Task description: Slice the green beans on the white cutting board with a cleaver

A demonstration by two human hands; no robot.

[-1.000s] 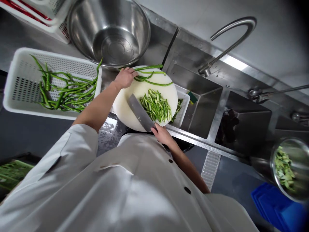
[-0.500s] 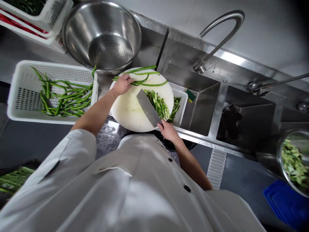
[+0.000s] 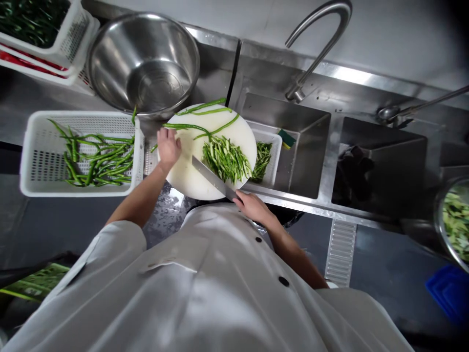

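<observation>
My right hand (image 3: 252, 206) grips the handle of a cleaver (image 3: 214, 179), whose blade slants over the round white cutting board (image 3: 183, 178). Along the blade lies a heap of cut green peppers (image 3: 227, 159). At the board's left edge my left hand (image 3: 168, 147) is open, fingers stretched out, near the end of a long green pepper (image 3: 186, 126). Several more whole peppers lie across the far part of the board. Past its right side, a white basket (image 3: 277, 159) holds more cut peppers (image 3: 262, 159).
A white basket (image 3: 27, 161) of whole green peppers stands at left. Behind it sits a large steel bowl (image 3: 142, 63). Stacked baskets (image 3: 75, 46) are at far left. Two sinks with a faucet (image 3: 340, 29) lie right; one holds a sponge (image 3: 286, 139).
My left hand has moved left and nearer, off the whole peppers, and its fingers have spread. The cleaver has turned edge-on beside the heap, and the heap lies farther left and looks wider.
</observation>
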